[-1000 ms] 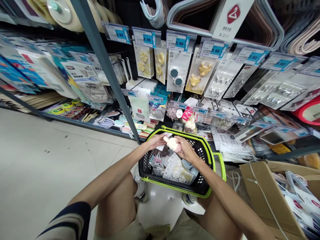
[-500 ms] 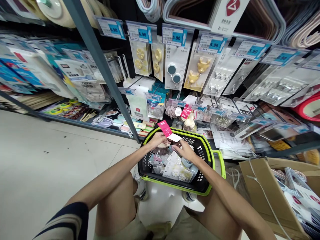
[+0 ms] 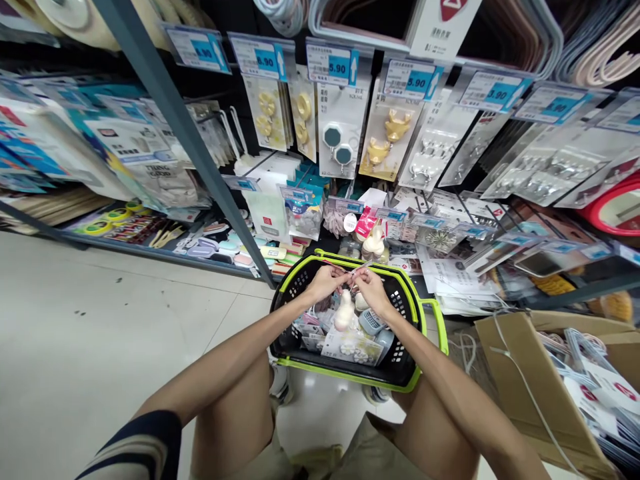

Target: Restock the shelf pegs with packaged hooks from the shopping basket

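Nearest the camera are the person's bent bare knees and a dark sleeve with pale stripes (image 3: 135, 443) at the lower left, above a pale tiled floor (image 3: 75, 320). Both forearms reach forward over a black shopping basket with a lime-green rim (image 3: 345, 373) that sits on the floor between the legs. The left hand (image 3: 326, 283) and the right hand (image 3: 371, 291) meet above the basket's far half, each with fingers drawn narrow in a pinch on the thin top of a small cream figurine-shaped item (image 3: 344, 312), which hangs below the fingertips, just above the packets in the basket; whether the pinched part is a cord, a tag or a card edge is too small to tell. Under it in the basket lie a white card with flower shapes (image 3: 353, 347) and a small grey-blue ribbed piece (image 3: 371, 322), among other packets. To the right, just beside the basket, stands an open cardboard box (image 3: 530, 380) with packaged goods inside. Beyond the basket, the lowest shelf holds a similar cream figurine with a pink tag (image 3: 373, 240) and flat packets. A grey shelf upright (image 3: 200, 160) slants up on the left. Higher up hang carded hooks: yellow ones (image 3: 387, 137), round teal ones (image 3: 336, 143), and metal ones (image 3: 430, 170), under blue price labels (image 3: 333, 63). Clothes hangers (image 3: 595, 53) fill the top.
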Demonstrator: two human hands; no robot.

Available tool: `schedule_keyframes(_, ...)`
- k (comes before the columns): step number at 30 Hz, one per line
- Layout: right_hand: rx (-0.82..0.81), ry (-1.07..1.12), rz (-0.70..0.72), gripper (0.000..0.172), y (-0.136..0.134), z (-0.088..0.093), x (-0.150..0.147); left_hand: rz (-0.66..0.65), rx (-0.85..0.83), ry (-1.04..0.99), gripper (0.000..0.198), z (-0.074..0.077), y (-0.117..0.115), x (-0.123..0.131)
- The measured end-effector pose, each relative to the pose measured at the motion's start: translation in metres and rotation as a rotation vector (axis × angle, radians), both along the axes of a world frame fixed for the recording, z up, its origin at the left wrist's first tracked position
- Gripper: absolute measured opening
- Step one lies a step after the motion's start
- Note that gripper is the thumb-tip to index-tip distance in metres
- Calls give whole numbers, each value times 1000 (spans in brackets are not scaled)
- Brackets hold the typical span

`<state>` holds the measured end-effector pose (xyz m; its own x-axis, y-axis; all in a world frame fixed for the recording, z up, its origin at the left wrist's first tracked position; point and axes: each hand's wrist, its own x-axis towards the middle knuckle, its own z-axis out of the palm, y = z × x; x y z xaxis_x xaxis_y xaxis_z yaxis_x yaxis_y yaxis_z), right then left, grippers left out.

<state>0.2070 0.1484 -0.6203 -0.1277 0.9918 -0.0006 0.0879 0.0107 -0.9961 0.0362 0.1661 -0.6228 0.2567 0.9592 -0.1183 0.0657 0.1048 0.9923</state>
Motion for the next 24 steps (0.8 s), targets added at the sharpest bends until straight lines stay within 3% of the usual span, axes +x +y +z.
schedule_keyframes(5, 100, -147, -93, 27, 2, 0, 9, 74, -64, -86, 29, -3, 2, 12)
schedule_keyframes(10, 215, -382, -28, 35, 2, 3, 16, 98, -62, -98, 20, -4, 3, 14)
schedule_keyframes(14, 254, -453, 93, 33, 3, 1, 18, 65, 135, -15, 18, -4, -1, 7)
schedule_keyframes(20, 309, -554, 221, 24, 3, -6, 22, -258, 695, 407, 38, 0, -7, 4)
schedule_keyframes(24, 332, -644, 189, 21, 3, -4, 27, -219, 670, 607, 52, -2, -4, 9)
